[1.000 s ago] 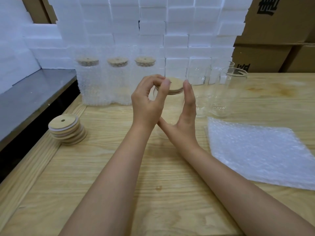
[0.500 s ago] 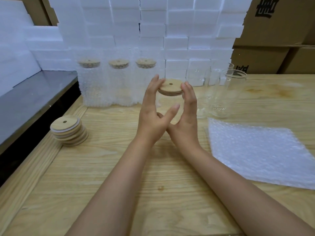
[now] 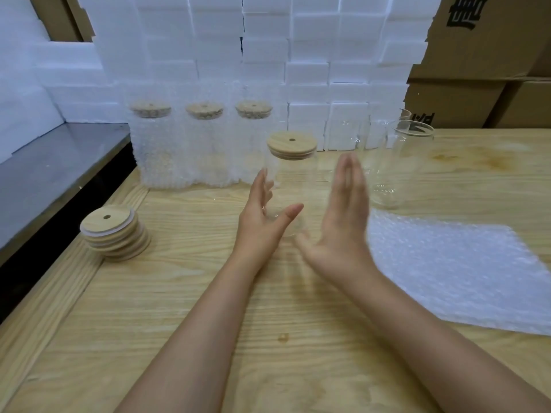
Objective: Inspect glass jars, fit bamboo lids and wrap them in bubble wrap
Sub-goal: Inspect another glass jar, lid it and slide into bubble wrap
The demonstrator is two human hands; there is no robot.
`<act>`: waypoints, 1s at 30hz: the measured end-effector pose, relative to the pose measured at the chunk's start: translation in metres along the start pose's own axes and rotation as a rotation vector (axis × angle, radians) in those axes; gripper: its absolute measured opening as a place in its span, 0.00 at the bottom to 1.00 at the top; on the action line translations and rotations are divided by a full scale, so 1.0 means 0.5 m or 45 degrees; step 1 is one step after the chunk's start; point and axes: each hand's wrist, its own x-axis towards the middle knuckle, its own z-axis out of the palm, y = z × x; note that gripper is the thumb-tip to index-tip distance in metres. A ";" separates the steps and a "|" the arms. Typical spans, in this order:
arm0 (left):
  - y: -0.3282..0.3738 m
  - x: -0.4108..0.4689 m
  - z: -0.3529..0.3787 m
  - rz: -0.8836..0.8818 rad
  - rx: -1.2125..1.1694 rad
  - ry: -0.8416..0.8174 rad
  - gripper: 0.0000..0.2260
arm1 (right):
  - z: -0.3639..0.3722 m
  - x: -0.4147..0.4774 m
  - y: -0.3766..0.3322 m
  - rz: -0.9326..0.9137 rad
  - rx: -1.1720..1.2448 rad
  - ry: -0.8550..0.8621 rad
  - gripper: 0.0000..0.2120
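Lidded jar (image 3: 293, 186) stands between left hand (image 3: 262, 223) and right hand (image 3: 343, 225), both flat

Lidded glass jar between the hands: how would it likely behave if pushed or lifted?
Tall and narrow, the jar probably tips rather than slides if pushed high. Its clear smooth glass looks slippery and fragile. The bamboo lid seems seated, so likely stays on.

Right of the jar (image 3: 294, 180), the right hand (image 3: 343, 225) was blurred; farther right, the bubble wrap (image 3: 447, 269) ran off the frame's edge.
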 end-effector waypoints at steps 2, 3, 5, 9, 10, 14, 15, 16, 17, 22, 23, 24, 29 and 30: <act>-0.004 0.006 0.000 -0.015 0.007 -0.028 0.40 | -0.059 0.018 0.032 0.131 -0.131 0.039 0.38; -0.006 0.008 0.001 -0.016 0.014 -0.034 0.40 | -0.091 0.027 0.058 0.194 -0.282 0.030 0.30; -0.009 0.012 0.002 -0.026 0.072 -0.018 0.39 | -0.148 0.033 0.117 0.406 -0.708 -0.094 0.20; -0.015 0.020 0.006 -0.039 0.198 0.028 0.37 | -0.201 0.026 0.162 0.966 -1.119 -0.557 0.11; -0.018 0.020 0.006 -0.044 0.204 0.020 0.37 | -0.199 0.025 0.161 1.013 -1.125 -0.619 0.08; -0.021 0.017 0.006 -0.045 0.151 0.030 0.35 | -0.190 0.031 0.159 0.995 -1.186 -0.618 0.07; -0.019 0.015 0.006 -0.027 0.138 0.098 0.35 | -0.191 0.030 0.156 0.976 -1.210 -0.599 0.06; -0.017 0.013 0.005 0.007 0.132 0.195 0.34 | -0.196 0.029 0.154 0.959 -1.233 -0.566 0.05; -0.013 0.011 0.004 0.058 0.130 0.307 0.31 | -0.202 0.030 0.155 0.932 -1.244 -0.498 0.06; -0.005 0.005 -0.007 0.258 0.153 0.634 0.08 | -0.215 0.025 0.119 0.520 -1.078 0.139 0.08; -0.004 0.003 -0.006 0.266 0.132 0.619 0.09 | -0.209 0.022 0.105 0.399 -1.021 0.248 0.07; -0.004 0.002 -0.006 0.278 0.116 0.601 0.11 | -0.202 0.019 0.091 0.278 -0.970 0.332 0.08; -0.001 -0.004 -0.007 0.302 -0.041 0.533 0.17 | -0.144 0.003 0.031 -0.341 -0.616 0.516 0.08; 0.000 -0.004 -0.008 0.292 -0.100 0.516 0.18 | -0.128 -0.002 0.025 -0.460 -0.558 0.521 0.08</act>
